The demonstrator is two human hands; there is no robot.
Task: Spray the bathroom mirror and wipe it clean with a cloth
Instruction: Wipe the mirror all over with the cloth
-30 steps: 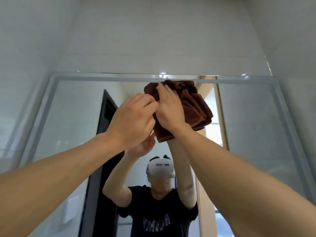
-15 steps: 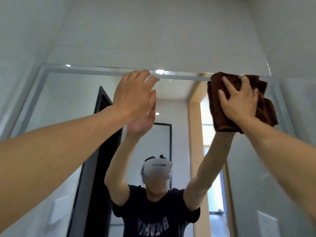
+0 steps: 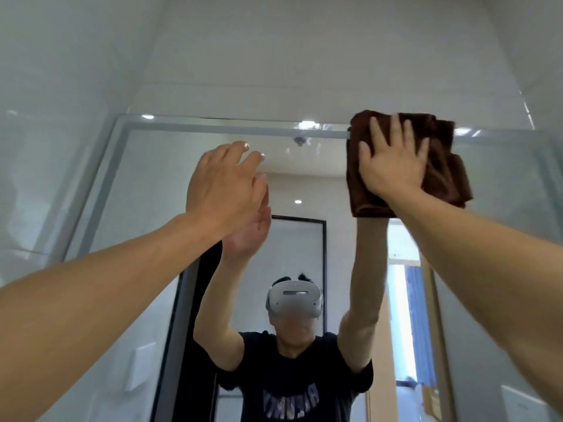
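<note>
Wall tile [image 3: 304, 56] fills the upper field; below it hangs the mirror [image 3: 146, 184], the largest task object, its frosted border running along the top edge and down the left side. Glass reflects the person, a dark doorway and a lit opening at right.

Cloth [image 3: 447, 166]: brown, folded into a bunched pad, pressed flat against the mirror at the top edge, right of centre. Its upper corner overlaps the frosted border. Long axis roughly vertical.

Right hand [image 3: 393, 166]: palm on the cloth, fingers straight and spread apart, pointing up. It presses rather than grips. Cloth extends mostly to the right of and below the fingers.

Left hand [image 3: 225, 184]: raised near the glass, left of the cloth and well apart from it, fingers loosely extended and close together, holding nothing. Whether the fingertips touch the glass cannot be told.

Judgement: wiping step under way, at the upper right strip. Unwiped glass lies leftward and downward of the cloth; right hand is the one placed to sweep.

No containers or spray bottle in view.
</note>
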